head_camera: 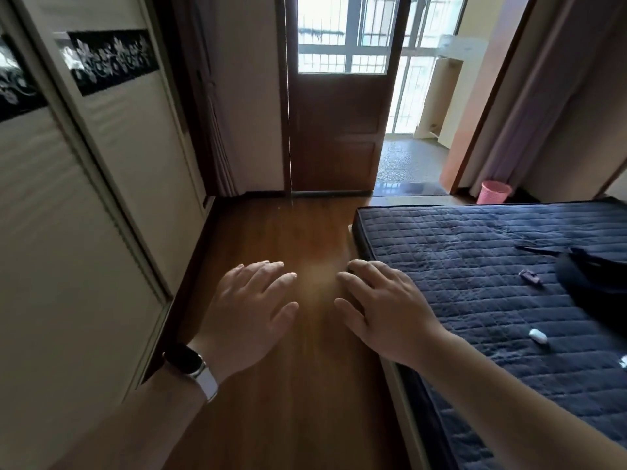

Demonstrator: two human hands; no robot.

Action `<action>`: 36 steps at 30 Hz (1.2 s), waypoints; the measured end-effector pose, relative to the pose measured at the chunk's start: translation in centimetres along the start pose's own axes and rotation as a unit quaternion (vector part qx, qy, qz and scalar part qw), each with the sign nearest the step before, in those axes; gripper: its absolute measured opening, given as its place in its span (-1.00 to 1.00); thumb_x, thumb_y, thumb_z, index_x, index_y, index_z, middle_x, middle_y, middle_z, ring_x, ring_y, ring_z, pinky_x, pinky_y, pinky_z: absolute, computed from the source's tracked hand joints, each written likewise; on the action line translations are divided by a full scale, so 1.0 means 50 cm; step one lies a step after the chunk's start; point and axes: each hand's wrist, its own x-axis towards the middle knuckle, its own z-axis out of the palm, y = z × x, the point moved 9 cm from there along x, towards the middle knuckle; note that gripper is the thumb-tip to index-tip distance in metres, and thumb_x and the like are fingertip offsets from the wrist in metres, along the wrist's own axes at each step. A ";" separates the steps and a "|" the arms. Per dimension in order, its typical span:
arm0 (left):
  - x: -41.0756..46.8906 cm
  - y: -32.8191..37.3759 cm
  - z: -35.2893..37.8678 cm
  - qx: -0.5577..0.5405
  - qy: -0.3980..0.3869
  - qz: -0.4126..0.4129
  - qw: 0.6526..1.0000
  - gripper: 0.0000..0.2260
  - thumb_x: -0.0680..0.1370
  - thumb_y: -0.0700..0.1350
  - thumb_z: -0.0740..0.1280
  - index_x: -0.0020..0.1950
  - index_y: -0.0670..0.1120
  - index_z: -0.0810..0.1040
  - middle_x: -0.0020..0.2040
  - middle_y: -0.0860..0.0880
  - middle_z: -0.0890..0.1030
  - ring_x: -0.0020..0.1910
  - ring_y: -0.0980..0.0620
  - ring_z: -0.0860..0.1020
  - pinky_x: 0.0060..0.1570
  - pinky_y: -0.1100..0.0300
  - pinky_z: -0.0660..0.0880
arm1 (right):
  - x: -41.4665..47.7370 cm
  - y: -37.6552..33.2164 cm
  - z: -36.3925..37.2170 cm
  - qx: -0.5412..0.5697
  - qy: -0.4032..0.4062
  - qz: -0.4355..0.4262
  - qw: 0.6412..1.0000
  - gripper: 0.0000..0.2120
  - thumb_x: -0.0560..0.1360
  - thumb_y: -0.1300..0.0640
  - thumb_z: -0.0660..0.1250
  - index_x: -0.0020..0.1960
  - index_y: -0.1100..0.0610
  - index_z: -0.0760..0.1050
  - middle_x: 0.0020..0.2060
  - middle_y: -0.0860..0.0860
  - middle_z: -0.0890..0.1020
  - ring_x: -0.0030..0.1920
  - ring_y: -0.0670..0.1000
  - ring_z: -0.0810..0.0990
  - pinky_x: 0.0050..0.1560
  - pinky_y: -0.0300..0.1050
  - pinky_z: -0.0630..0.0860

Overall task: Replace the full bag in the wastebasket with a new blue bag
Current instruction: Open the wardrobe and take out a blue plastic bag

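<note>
Above the floor [298, 232], the left hand [247, 310] and right hand [386, 307] hung flat, fingers spread, empty; the wastebasket [493, 196] stood at two o'clock.

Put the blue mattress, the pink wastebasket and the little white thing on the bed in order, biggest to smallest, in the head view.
1. mattress, filling much of the right side.
2. pink wastebasket, which looks small because it stands far off by the doorway.
3. little white thing, smallest even though it is nearer the camera.
</note>
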 end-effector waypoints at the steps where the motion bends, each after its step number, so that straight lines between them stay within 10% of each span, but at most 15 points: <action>1: 0.013 -0.038 -0.003 0.000 0.004 -0.003 1.000 -0.58 0.56 0.17 0.13 0.31 0.01 0.51 0.31 -0.03 0.54 0.33 -0.07 0.47 0.32 -0.14 0.37 | 0.039 -0.015 0.007 -0.004 0.002 -0.005 1.000 -0.57 0.56 -0.19 0.09 0.27 0.03 0.46 0.25 0.04 0.54 0.26 0.11 0.49 0.20 0.07 0.47; 17: 0.143 -0.474 -0.004 0.027 0.013 -0.067 0.997 -0.57 0.56 0.15 0.15 0.32 -0.03 0.49 0.31 -0.07 0.53 0.33 -0.10 0.45 0.29 -0.13 0.35 | 0.453 -0.198 0.137 0.033 0.030 -0.099 0.994 -0.57 0.55 -0.16 0.13 0.31 0.03 0.44 0.22 -0.02 0.52 0.25 0.05 0.46 0.22 0.02 0.42; 36: 0.655 -0.718 0.163 0.148 -0.018 -0.098 0.984 -0.59 0.56 0.11 0.17 0.31 -0.07 0.48 0.31 -0.12 0.53 0.31 -0.15 0.47 0.28 -0.17 0.39 | 1.026 0.057 0.353 0.098 0.023 -0.174 0.980 -0.55 0.57 -0.18 0.11 0.34 0.03 0.45 0.31 0.05 0.51 0.34 0.08 0.44 0.27 0.04 0.41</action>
